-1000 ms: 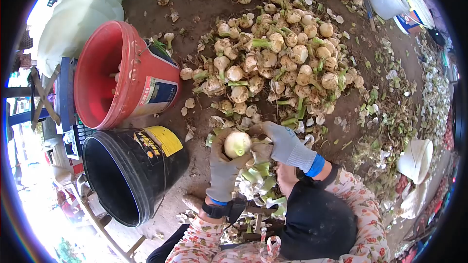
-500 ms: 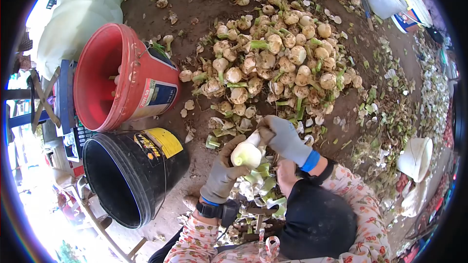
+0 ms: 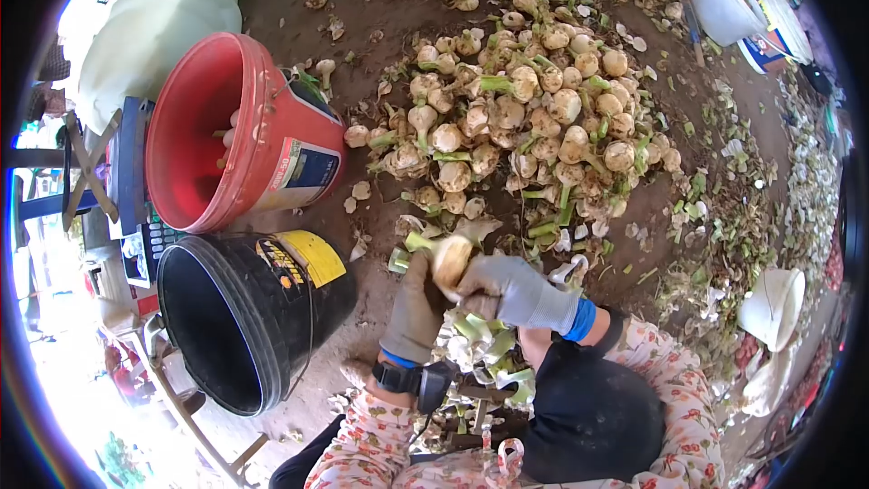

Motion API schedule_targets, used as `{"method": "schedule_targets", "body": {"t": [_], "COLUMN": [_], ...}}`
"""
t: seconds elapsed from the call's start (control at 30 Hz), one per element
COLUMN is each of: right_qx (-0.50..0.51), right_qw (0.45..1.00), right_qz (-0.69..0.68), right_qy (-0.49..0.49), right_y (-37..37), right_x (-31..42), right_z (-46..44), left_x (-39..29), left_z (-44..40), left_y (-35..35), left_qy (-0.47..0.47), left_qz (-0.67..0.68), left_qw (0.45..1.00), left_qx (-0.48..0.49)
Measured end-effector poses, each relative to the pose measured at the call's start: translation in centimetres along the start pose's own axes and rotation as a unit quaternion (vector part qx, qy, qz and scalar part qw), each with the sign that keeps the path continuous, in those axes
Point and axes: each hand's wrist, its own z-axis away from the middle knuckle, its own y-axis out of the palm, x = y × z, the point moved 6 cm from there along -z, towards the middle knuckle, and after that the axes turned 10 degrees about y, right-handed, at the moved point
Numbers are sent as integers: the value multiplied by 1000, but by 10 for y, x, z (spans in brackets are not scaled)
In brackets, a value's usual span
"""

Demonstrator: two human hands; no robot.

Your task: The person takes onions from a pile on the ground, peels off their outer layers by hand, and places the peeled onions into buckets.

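Observation:
My left hand [image 3: 415,315], in a grey glove, is closed around a garlic bulb [image 3: 450,263] above the ground in front of me. A short green stem points out to the left of the bulb, and a loose flap of skin stands up at its far side. The gloved right hand [image 3: 525,293] presses its curled fingers and thumb against the bulb's near right side. Below both hands lie cut green-and-white leaf pieces and peeled skins [image 3: 484,342]. A large heap of untrimmed garlic bulbs [image 3: 543,113] spreads just beyond them.
On the left, a red bucket [image 3: 290,140] with a few bulbs inside and a black bucket [image 3: 312,326] lie tipped toward me. White buckets [image 3: 724,4] stand at the far right, with another white bucket [image 3: 771,310] nearer. Leaf scraps [image 3: 706,244] litter the ground.
The bulb has been turned: its white peeled side faced up before, now a browner side shows with the stem to the left. My right hand has come down from the bulb's top to its side.

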Motion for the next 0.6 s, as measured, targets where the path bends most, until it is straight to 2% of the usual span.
{"method": "schedule_targets", "body": {"t": [0.07,0.1,0.13,0.17,0.2,0.23,0.27,0.3,0.33,0.37,0.4,0.43,0.47,0.5,0.53,0.57,0.6], "right_qx": [56,87,119,157,115,51,-14,4,22,11,35,134,225,226,227,226,166], "right_qw": [997,992,986,943,894,877,850,849,847,844,928,954,912,897,881,863,886], "right_qz": [-59,-88,-117,-227,-336,-415,-488,-496,-503,-439,-320,-82,161,212,261,310,317], "right_qy": [5,17,28,189,273,236,196,185,173,309,186,254,303,314,322,330,296], "right_y": [4,5,6,-2,-12,-31,-51,-56,-59,-50,-39,-17,-3,-1,1,3,-3], "right_x": [8,8,8,0,-7,2,12,-6,-22,-33,-31,-48,-68,-80,-89,-94,-89], "right_z": [-2,-1,1,5,8,8,6,10,14,18,8,16,25,24,23,21,8], "left_x": [2,8,10,9,7,-7,-21,-14,-8,-12,-19,-26,-39,-65,-96,-134,-173], "left_z": [-9,-13,-14,-14,-13,-12,-8,-11,-12,-12,-11,-12,-15,-18,-19,-10,0], "left_y": [-12,-18,-20,-19,-18,-19,-22,-29,-31,-33,-30,-30,-33,-39,-29,1,12], "left_qy": [4,-42,-42,-40,-39,79,195,96,-8,-8,-7,-6,4,81,138,189,325], "left_qz": [9,43,86,130,173,-8,-192,18,227,214,202,190,169,72,69,102,54], "left_qw": [1000,998,995,990,983,993,958,993,973,977,979,981,986,991,986,976,944], "left_qx": [2,-1,15,30,46,88,87,63,37,15,-5,-26,-17,-80,-56,40,16]}}
